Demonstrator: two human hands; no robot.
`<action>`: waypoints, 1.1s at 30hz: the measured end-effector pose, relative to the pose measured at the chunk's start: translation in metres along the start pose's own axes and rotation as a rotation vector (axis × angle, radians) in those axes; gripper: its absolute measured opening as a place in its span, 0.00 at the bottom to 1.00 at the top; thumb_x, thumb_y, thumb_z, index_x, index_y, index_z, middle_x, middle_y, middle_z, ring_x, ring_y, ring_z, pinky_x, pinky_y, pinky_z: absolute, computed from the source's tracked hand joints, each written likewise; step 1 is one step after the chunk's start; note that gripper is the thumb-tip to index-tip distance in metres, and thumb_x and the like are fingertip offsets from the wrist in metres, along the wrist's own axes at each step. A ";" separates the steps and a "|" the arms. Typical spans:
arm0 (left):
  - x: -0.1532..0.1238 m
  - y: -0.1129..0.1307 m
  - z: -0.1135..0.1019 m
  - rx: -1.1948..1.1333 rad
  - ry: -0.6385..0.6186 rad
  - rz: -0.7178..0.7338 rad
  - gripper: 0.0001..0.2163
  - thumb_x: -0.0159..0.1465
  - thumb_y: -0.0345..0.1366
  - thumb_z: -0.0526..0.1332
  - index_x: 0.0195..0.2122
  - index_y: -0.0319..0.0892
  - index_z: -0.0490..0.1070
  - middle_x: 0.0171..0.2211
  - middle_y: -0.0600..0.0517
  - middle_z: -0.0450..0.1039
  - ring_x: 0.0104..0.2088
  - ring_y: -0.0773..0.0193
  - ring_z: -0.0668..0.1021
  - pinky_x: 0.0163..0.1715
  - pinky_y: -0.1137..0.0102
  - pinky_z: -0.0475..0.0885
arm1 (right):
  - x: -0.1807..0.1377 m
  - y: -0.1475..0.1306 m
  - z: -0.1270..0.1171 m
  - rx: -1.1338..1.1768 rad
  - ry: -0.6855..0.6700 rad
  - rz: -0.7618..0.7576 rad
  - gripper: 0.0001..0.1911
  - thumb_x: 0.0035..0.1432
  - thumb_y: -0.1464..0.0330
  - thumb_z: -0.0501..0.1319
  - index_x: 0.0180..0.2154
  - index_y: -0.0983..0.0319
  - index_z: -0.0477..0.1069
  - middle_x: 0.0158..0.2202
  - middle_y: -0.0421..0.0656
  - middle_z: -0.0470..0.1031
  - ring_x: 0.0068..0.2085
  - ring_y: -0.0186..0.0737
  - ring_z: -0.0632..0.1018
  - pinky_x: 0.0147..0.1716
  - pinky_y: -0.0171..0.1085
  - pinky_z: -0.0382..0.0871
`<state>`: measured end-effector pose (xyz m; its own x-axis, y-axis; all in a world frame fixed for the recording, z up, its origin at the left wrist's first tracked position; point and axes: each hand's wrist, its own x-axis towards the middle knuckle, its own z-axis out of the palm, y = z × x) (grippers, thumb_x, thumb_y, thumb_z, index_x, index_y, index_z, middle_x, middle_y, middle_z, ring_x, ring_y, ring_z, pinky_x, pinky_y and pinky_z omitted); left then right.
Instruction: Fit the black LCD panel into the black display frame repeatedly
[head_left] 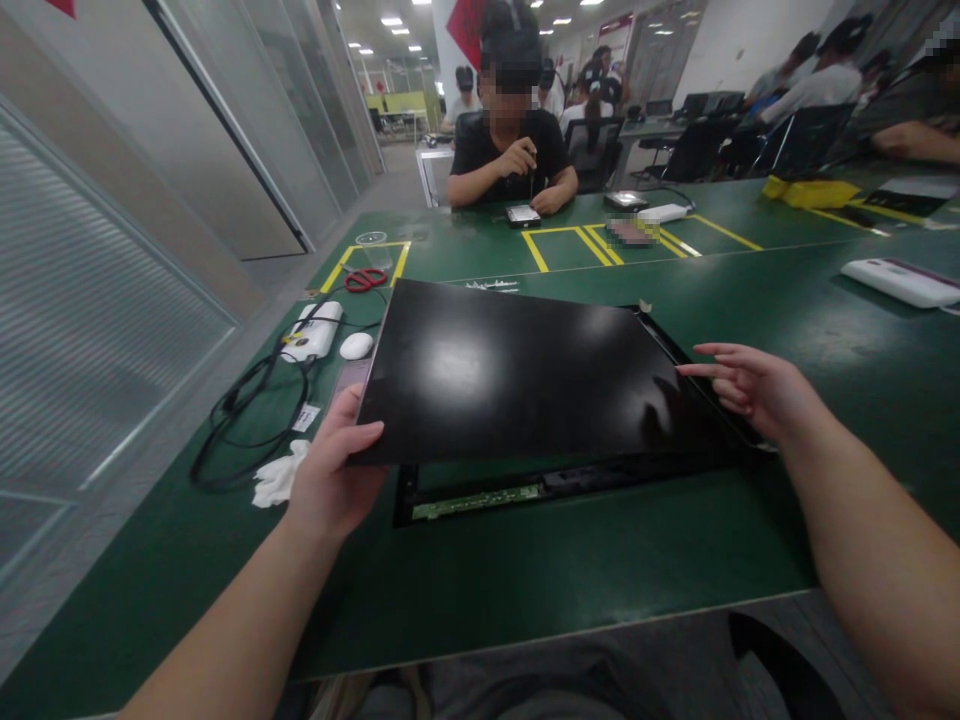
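A large black glossy panel is tilted up at its left side over a black frame that lies on the green table. A strip of green circuit board shows along the frame's near edge. My left hand grips the panel's near left corner, thumb on top. My right hand hovers at the panel's right edge with its fingers stretched out and apart, holding nothing.
Left of the panel lie a black cable loop, a white device, a white mouse, red scissors and a crumpled white cloth. A person works across the table. A white box sits at right.
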<state>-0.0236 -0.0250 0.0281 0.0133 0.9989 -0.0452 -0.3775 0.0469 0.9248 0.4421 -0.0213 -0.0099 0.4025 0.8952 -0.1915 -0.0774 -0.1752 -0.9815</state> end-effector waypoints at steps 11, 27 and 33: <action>0.002 -0.009 0.000 0.076 -0.041 -0.084 0.18 0.48 0.34 0.72 0.42 0.45 0.76 0.37 0.52 0.82 0.37 0.56 0.84 0.31 0.69 0.78 | -0.001 -0.001 -0.001 0.025 -0.039 0.009 0.15 0.45 0.66 0.67 0.38 0.61 0.76 0.34 0.51 0.83 0.15 0.22 0.52 0.10 0.27 0.46; 0.006 -0.018 -0.003 0.039 -0.053 -0.113 0.18 0.52 0.34 0.72 0.45 0.43 0.78 0.39 0.51 0.83 0.36 0.60 0.83 0.32 0.72 0.78 | -0.001 -0.002 -0.003 0.025 -0.006 -0.003 0.10 0.45 0.66 0.66 0.33 0.60 0.76 0.36 0.50 0.83 0.15 0.23 0.53 0.11 0.29 0.47; 0.007 -0.019 -0.004 0.041 -0.074 -0.119 0.18 0.53 0.35 0.72 0.46 0.44 0.78 0.40 0.51 0.83 0.38 0.59 0.83 0.33 0.70 0.78 | 0.002 -0.001 -0.007 0.018 -0.027 -0.002 0.10 0.45 0.66 0.67 0.33 0.60 0.75 0.36 0.50 0.83 0.16 0.24 0.54 0.10 0.30 0.47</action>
<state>-0.0200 -0.0190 0.0083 0.1245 0.9839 -0.1286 -0.3312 0.1634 0.9293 0.4494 -0.0218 -0.0089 0.3783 0.9061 -0.1895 -0.0929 -0.1665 -0.9817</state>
